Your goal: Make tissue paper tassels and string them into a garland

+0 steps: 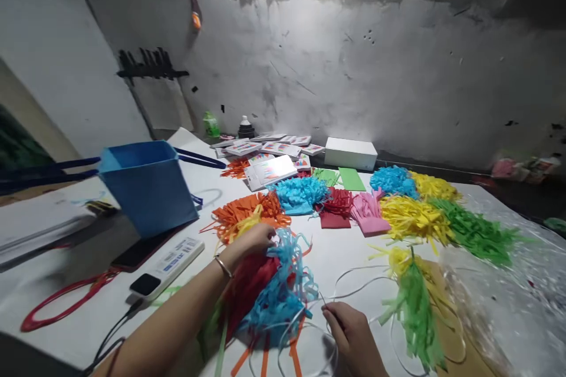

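My left hand (259,239) reaches over the paper tassels, its fingers closed at the top of a blue fringed paper tassel (276,300). Dark red fringed paper (252,277) hangs beside the blue, under my left forearm, with orange strips below. Between the thumb and fingers of my right hand (351,330) is a thin needle (324,300), pointing up and left, apart from the tassel. Loops of white cord (360,283) lie around my right hand. A tassel of green paper (413,300) with yellow on top lies to its right.
A blue box-shaped bag (148,194) with dark straps stands at left, near a white power bank (168,268) and a phone (141,247). Fringed paper bundles, flat boxes (269,174) and a white carton (351,154) line the back. Clear plastic (508,300) covers the right side.
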### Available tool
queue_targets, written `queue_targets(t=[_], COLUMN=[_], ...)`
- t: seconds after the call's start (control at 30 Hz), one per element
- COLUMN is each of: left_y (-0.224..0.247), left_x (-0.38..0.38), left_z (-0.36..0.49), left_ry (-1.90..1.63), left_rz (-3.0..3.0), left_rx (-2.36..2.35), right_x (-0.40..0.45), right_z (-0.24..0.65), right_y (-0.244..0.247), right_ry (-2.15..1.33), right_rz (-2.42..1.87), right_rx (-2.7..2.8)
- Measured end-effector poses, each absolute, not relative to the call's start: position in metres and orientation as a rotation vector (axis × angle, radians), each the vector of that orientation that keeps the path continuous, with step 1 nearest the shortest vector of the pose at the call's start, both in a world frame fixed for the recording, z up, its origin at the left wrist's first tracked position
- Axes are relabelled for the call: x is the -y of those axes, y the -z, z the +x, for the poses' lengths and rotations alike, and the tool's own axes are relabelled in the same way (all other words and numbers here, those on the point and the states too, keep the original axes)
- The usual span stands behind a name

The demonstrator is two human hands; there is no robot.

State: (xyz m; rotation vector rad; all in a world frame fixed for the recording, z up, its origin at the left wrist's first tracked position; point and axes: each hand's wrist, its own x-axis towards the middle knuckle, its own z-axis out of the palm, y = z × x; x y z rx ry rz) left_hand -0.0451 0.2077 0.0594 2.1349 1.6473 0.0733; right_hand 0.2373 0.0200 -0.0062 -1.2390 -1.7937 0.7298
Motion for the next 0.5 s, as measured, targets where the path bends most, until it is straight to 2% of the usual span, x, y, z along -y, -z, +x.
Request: queue_targets(t=[0.5], left_y=[-0.051], left_x=[-0.196], left_z=[-0.068], left_ry=[-0.13], left_rz=[2.058], left_rx=[-1.831], right_x=[-0.025], right_z=[0.237], right_y=[0.043], right_ry=[-0.71], right_rz=[-1.185], right_rx=[1.755])
